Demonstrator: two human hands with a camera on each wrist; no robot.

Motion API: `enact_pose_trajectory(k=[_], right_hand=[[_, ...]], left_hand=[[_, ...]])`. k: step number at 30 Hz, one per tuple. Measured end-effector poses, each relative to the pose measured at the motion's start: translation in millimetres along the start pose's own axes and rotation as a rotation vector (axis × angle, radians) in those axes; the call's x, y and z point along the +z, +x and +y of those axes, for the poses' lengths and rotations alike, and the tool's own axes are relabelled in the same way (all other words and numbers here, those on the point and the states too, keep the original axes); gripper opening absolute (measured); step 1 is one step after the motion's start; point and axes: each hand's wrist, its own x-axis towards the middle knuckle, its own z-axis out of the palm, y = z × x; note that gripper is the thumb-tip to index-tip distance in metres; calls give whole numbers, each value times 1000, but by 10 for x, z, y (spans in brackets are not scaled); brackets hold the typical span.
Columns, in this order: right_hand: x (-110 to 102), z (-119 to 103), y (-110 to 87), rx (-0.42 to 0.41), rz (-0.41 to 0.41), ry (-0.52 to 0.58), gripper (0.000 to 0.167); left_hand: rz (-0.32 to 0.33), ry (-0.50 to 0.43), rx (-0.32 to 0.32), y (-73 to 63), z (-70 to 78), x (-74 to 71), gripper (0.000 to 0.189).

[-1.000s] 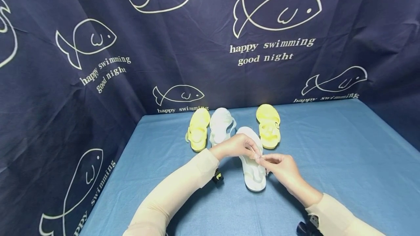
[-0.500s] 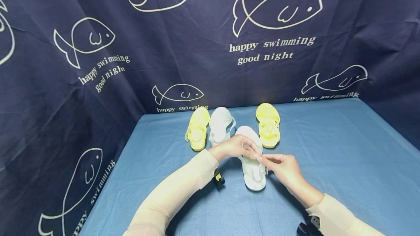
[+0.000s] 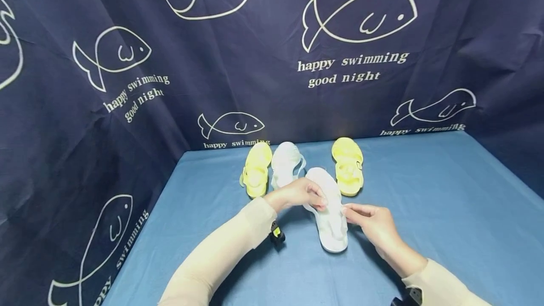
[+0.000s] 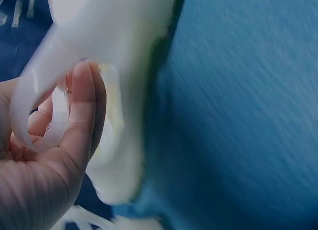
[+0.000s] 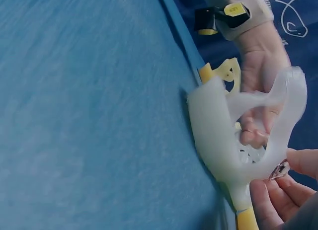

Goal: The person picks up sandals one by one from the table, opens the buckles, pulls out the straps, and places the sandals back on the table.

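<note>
Between the hands, a white sandal (image 3: 333, 240) lies on the blue cloth, angled with one end toward the front. My left hand (image 3: 299, 192) reaches over its middle from the left. In the left wrist view the white strap (image 4: 26, 98) curves in a loop through the left hand's curled fingers (image 4: 82, 106). My right hand (image 3: 374, 221) is at the sandal's right side. Its thumb and fingers pinch the strap beside a small shiny silvery piece (image 5: 279, 169) in the right wrist view. A gap separates the two hands.
Behind, a yellow sandal (image 3: 256, 174) and a pale sandal (image 3: 285, 155) stand side by side at the left. Another yellow sandal (image 3: 348, 169) is at the back right. A dark blue curtain (image 3: 272, 60) with fish drawings rises behind the cloth-covered table (image 3: 446, 211).
The hands were together over the sandal, fingertips meeting. They have since parted: the left moved left, the right slightly right and down. The white sandal shifted slightly.
</note>
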Motion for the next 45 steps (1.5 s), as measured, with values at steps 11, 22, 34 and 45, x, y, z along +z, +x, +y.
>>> enact_pose_trajectory(k=[11,22,34,45], right_hand=[[6,15,-50,20,-14,-6,43],[26,4,-48,41,-15,62,45],[24,20,-53,49,-14,53,47],[83,-33,-67,-19,14,-7,41]], left_hand=[[40,98,45,-44,44,-41,13],[185,74,64,-48,6,-97,8],[215,72,96,-91,27,-173,10],[293,324,178,-86,162,-179,6]])
